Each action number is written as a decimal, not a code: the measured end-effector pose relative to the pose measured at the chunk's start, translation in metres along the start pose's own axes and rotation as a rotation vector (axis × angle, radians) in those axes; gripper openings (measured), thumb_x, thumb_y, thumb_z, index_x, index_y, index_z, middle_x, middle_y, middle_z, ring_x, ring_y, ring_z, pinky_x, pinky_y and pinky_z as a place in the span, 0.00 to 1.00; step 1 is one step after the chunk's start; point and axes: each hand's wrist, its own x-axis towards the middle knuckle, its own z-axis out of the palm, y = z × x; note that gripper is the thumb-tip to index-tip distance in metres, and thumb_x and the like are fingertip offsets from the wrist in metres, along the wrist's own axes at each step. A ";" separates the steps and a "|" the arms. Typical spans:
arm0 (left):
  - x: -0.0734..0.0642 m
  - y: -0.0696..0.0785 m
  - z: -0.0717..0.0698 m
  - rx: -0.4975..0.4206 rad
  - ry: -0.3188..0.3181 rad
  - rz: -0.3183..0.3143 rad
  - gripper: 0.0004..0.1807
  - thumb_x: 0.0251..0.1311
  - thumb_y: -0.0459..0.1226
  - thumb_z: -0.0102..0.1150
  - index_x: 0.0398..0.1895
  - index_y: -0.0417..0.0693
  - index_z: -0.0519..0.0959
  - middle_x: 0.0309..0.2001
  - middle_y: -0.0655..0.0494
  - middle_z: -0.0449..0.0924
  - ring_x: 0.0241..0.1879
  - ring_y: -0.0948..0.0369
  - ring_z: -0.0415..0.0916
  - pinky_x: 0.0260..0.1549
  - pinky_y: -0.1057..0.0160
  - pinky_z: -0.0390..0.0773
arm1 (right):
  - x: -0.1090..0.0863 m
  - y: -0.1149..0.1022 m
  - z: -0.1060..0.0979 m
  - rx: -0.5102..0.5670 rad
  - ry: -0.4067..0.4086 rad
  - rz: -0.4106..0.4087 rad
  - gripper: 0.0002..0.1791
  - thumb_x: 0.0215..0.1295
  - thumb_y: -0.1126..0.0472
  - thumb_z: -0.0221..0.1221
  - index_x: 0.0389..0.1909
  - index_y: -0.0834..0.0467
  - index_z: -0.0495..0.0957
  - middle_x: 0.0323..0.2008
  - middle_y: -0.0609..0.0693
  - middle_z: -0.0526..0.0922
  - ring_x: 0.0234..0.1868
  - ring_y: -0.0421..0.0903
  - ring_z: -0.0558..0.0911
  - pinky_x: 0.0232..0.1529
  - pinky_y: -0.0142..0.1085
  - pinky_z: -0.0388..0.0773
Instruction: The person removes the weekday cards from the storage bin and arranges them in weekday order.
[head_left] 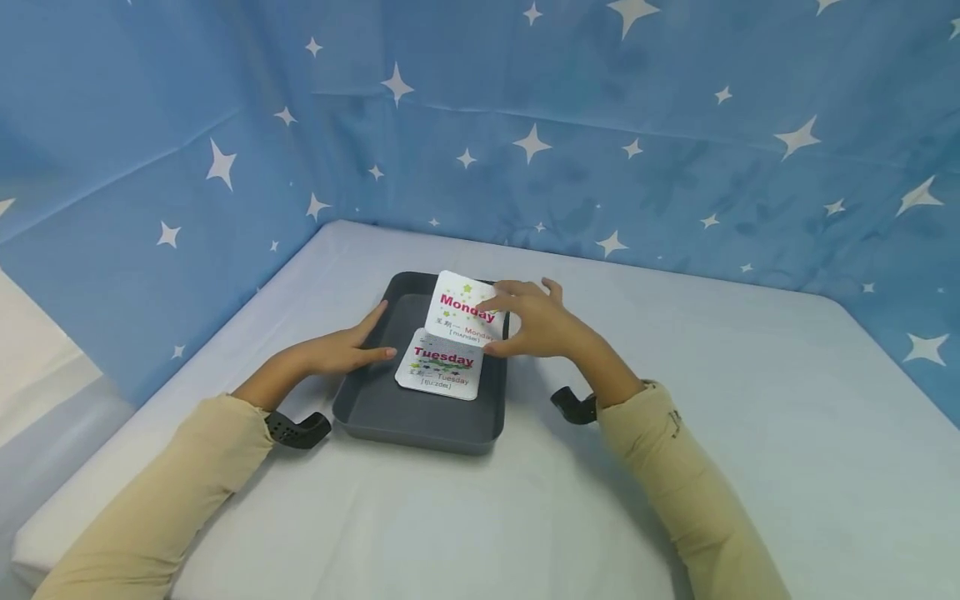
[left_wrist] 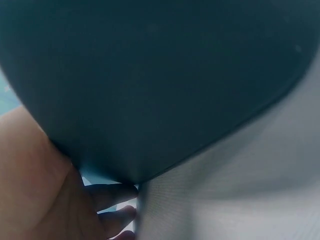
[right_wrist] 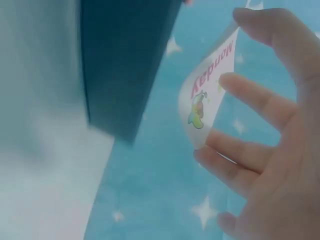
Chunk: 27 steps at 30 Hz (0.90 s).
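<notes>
Clock read from the head view, 12 o'clock away from the person. We find the white square card with rounded corners and red "Monday" lettering [head_left: 454,308] at 9 o'clock of the right hand [head_left: 542,321], in its grasp. The right hand is partly spread: thumb on the card's near edge, fingers at its far edge and face, little finger standing free. In the right wrist view we see the card slightly bowed and held up, with blue backdrop showing between it and the tray wall.

The dark grey rectangular tray with raised walls [head_left: 420,423] sits on the white cloth-covered tabletop [head_left: 712,375], at 3 o'clock of the left hand [head_left: 339,350]. We note this hand holding the tray's 9 o'clock wall, thumb over the rim, gap narrow.

Inside the tray lies a matching white card reading "Tuesday" in red [head_left: 441,379], at 8 o'clock of the right hand. The "Monday" card overlaps its 12 o'clock edge in our view; contact we cannot tell.

Beyond, at 12 o'clock, hangs blue fabric with white stars [head_left: 570,75].
</notes>
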 end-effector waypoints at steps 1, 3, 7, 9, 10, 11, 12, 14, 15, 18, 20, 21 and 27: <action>0.000 0.000 0.000 0.001 0.000 0.003 0.49 0.64 0.53 0.44 0.69 0.48 0.21 0.71 0.40 0.23 0.70 0.40 0.32 0.65 0.40 0.43 | -0.001 0.005 -0.003 0.002 0.011 0.010 0.31 0.47 0.44 0.65 0.55 0.46 0.74 0.66 0.54 0.62 0.68 0.51 0.58 0.63 0.61 0.38; 0.000 -0.001 0.000 -0.004 -0.001 0.008 0.49 0.64 0.54 0.44 0.69 0.48 0.21 0.71 0.40 0.23 0.70 0.41 0.31 0.65 0.40 0.43 | -0.004 0.016 -0.009 0.008 0.029 0.036 0.28 0.47 0.45 0.66 0.52 0.47 0.76 0.66 0.54 0.63 0.68 0.51 0.58 0.62 0.61 0.37; 0.001 0.000 0.001 -0.013 -0.001 0.015 0.49 0.64 0.54 0.44 0.70 0.49 0.21 0.71 0.41 0.23 0.70 0.42 0.31 0.65 0.41 0.43 | -0.011 0.041 -0.019 0.002 0.057 0.098 0.21 0.46 0.48 0.67 0.44 0.48 0.79 0.65 0.56 0.63 0.67 0.54 0.59 0.61 0.64 0.37; 0.001 0.000 0.000 -0.015 0.001 0.017 0.49 0.64 0.54 0.44 0.70 0.48 0.22 0.71 0.41 0.23 0.70 0.42 0.31 0.65 0.41 0.43 | -0.013 0.053 -0.021 -0.005 0.068 0.130 0.18 0.46 0.50 0.68 0.40 0.49 0.79 0.66 0.57 0.62 0.67 0.55 0.59 0.60 0.65 0.37; 0.001 0.000 0.001 -0.014 0.003 0.018 0.49 0.64 0.53 0.44 0.70 0.48 0.22 0.71 0.41 0.23 0.70 0.42 0.31 0.65 0.41 0.43 | -0.014 0.059 -0.022 -0.012 0.071 0.145 0.17 0.46 0.51 0.68 0.38 0.50 0.79 0.66 0.57 0.62 0.67 0.56 0.59 0.60 0.65 0.36; 0.001 0.000 0.001 -0.015 0.003 0.018 0.49 0.64 0.53 0.44 0.70 0.48 0.22 0.71 0.41 0.23 0.70 0.42 0.31 0.65 0.41 0.43 | -0.015 0.064 -0.023 -0.016 0.071 0.159 0.15 0.46 0.52 0.68 0.36 0.50 0.79 0.66 0.58 0.62 0.67 0.57 0.59 0.60 0.66 0.36; 0.001 0.001 0.001 -0.017 0.004 0.017 0.49 0.64 0.53 0.45 0.70 0.48 0.22 0.71 0.41 0.23 0.70 0.42 0.31 0.65 0.41 0.43 | -0.016 0.069 -0.022 -0.020 0.069 0.172 0.14 0.45 0.52 0.69 0.33 0.50 0.79 0.66 0.58 0.61 0.67 0.57 0.59 0.60 0.66 0.35; 0.000 0.000 0.001 -0.025 0.001 0.016 0.49 0.64 0.52 0.45 0.70 0.47 0.22 0.71 0.41 0.23 0.70 0.42 0.31 0.65 0.41 0.43 | -0.017 0.077 -0.021 -0.029 0.055 0.190 0.11 0.45 0.53 0.69 0.28 0.51 0.79 0.66 0.58 0.61 0.67 0.57 0.59 0.60 0.66 0.34; 0.000 0.000 0.001 -0.026 0.002 0.015 0.49 0.64 0.52 0.45 0.70 0.47 0.22 0.71 0.41 0.23 0.70 0.42 0.31 0.65 0.41 0.43 | -0.018 0.080 -0.021 -0.034 0.045 0.196 0.10 0.44 0.53 0.69 0.26 0.51 0.79 0.66 0.58 0.62 0.67 0.57 0.58 0.60 0.66 0.34; 0.000 -0.001 0.001 -0.025 0.004 0.013 0.48 0.65 0.51 0.45 0.70 0.47 0.22 0.71 0.41 0.23 0.70 0.42 0.30 0.65 0.41 0.43 | -0.019 0.087 -0.018 -0.044 -0.002 0.220 0.09 0.44 0.54 0.69 0.22 0.51 0.78 0.66 0.59 0.61 0.68 0.57 0.57 0.60 0.66 0.34; 0.000 -0.001 0.001 -0.015 0.006 0.013 0.48 0.65 0.51 0.45 0.70 0.47 0.23 0.71 0.41 0.24 0.70 0.42 0.31 0.65 0.41 0.43 | -0.020 0.089 -0.017 -0.046 -0.042 0.237 0.09 0.44 0.54 0.69 0.23 0.50 0.78 0.66 0.60 0.61 0.68 0.58 0.57 0.60 0.66 0.34; 0.000 -0.002 0.001 -0.010 0.007 0.013 0.48 0.65 0.51 0.45 0.70 0.47 0.23 0.71 0.40 0.24 0.70 0.41 0.31 0.65 0.41 0.43 | -0.020 0.091 -0.016 -0.047 -0.064 0.242 0.09 0.44 0.54 0.69 0.23 0.50 0.78 0.67 0.60 0.60 0.68 0.58 0.56 0.60 0.66 0.34; 0.000 -0.002 0.000 -0.007 0.011 0.006 0.49 0.64 0.53 0.45 0.70 0.47 0.24 0.71 0.39 0.26 0.70 0.40 0.33 0.65 0.41 0.44 | -0.019 0.091 -0.010 -0.025 -0.178 0.236 0.11 0.45 0.53 0.69 0.28 0.50 0.77 0.68 0.59 0.56 0.70 0.58 0.52 0.61 0.65 0.33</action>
